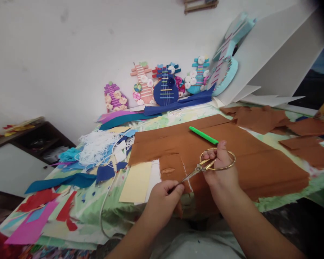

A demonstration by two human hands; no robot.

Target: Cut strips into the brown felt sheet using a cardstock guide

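My right hand (223,169) holds a pair of scissors (198,168) with gold loop handles, its fingers closed through the loops. The narrow blades point down and left toward my left hand (164,198). That hand is closed in a pinch at the near edge of a brown sheet (218,147), right where the blade tips end. The fingers partly hide the tips and the pinched edge. Whether the sheet is paper or cloth, I cannot tell. A small slit and a pale line mark the brown strip beside the blades. A green marker (203,135) lies on the sheet beyond my right hand.
Cream card (136,181) lies left of the brown sheet. Tangled white string (98,147) and coloured scraps cover the table's left side. Brown scraps (261,118) lie at the right. Several decorated lute-shaped crafts (166,91) lean against the wall, near a large light-blue one (226,68).
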